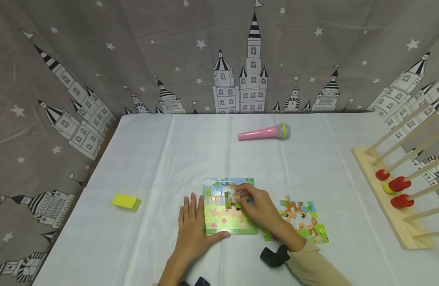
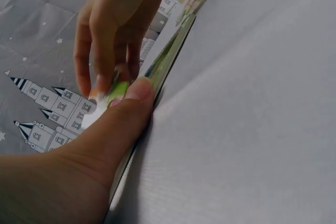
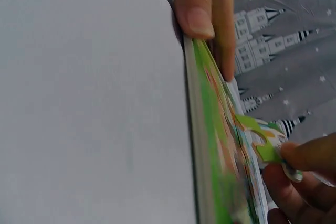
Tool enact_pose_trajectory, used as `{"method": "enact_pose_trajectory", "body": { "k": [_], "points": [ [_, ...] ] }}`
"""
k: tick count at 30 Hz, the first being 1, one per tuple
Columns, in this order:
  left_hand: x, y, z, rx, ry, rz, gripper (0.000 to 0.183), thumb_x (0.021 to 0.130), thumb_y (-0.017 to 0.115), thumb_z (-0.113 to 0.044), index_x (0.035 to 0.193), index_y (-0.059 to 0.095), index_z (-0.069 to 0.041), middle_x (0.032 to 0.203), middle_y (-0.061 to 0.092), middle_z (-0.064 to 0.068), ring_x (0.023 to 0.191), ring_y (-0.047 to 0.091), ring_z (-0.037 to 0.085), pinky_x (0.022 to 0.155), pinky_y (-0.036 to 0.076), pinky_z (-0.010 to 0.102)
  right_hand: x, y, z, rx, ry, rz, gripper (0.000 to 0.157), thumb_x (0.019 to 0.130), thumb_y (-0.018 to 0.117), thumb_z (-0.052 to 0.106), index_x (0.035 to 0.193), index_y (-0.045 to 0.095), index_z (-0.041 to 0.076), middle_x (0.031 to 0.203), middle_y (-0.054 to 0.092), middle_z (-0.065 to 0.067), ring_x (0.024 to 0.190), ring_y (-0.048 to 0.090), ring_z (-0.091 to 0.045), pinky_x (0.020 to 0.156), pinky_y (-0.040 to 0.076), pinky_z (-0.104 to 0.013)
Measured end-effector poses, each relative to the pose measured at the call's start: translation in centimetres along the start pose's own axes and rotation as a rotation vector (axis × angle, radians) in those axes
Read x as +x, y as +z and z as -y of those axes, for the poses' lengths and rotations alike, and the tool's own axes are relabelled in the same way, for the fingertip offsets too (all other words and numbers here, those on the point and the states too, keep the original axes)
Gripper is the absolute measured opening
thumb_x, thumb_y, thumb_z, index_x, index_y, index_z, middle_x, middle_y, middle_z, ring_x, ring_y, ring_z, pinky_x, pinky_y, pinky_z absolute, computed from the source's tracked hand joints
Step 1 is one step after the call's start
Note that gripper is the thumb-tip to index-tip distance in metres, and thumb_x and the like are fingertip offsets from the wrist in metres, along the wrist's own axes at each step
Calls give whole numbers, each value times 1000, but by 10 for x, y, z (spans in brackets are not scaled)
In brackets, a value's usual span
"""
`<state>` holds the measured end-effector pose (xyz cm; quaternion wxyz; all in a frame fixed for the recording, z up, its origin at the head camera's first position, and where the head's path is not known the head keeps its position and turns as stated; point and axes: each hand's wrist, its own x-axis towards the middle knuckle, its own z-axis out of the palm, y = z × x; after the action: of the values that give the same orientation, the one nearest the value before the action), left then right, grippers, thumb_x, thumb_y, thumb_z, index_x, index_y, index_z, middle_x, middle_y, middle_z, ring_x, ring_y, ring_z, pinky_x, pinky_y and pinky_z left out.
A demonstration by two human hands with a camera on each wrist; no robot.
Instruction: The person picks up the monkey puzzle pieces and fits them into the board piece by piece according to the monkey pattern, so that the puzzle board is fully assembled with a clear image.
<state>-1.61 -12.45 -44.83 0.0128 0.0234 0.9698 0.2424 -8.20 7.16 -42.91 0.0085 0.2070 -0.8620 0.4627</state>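
A square jigsaw board (image 1: 219,227) with a green lower part and blue top lies on the white-covered table. Along its left side rests my left hand (image 1: 192,234), fingers straight, thumb at the lower edge. My right hand (image 1: 258,206) pinches a jigsaw piece (image 3: 265,142) between thumb and fingers, over the upper right of the board. That piece is green with a rounded notch, and it is tilted in the right wrist view. Right of the board, several other puzzle pieces (image 1: 305,222) with a brown animal picture lie together, partly hidden by my right forearm.
Behind the board lies a pink toy microphone (image 1: 260,133). A yellow block (image 1: 127,202) sits at the left. On the right stands a wooden peg rack (image 1: 387,210) with red and yellow beads. A black curved object (image 1: 274,256) is beside my right sleeve.
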Motion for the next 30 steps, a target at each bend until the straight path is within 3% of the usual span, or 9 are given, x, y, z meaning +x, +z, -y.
{"method": "enact_pose_trajectory", "body": {
  "k": [12, 21, 30],
  "points": [
    [0, 1, 1, 31, 10, -5, 122, 59, 60, -75, 144, 17, 0, 151, 8, 22, 140, 1, 39, 110, 7, 54, 16, 37, 17, 63, 51, -16, 17, 81, 66, 9, 98, 63, 6, 84, 68, -6, 73, 64, -12, 65, 50, -17],
    [-1, 0, 1, 26, 10, -1, 122, 59, 60, -75, 144, 16, 1, 151, 7, 23, 140, 0, 39, 110, 7, 55, 20, 47, 22, -27, 34, -53, 13, 79, 68, 12, 92, 66, 7, 80, 64, -2, 70, 59, -10, 63, 47, -16],
    [0, 0, 1, 23, 6, 3, 122, 58, 62, -73, 144, 16, 1, 151, 6, 22, 140, 0, 39, 110, 6, 54, 20, 49, 20, -136, 26, -29, 16, 79, 68, 14, 93, 68, 7, 83, 67, -2, 69, 55, -10, 63, 43, -18]
  ]
}}
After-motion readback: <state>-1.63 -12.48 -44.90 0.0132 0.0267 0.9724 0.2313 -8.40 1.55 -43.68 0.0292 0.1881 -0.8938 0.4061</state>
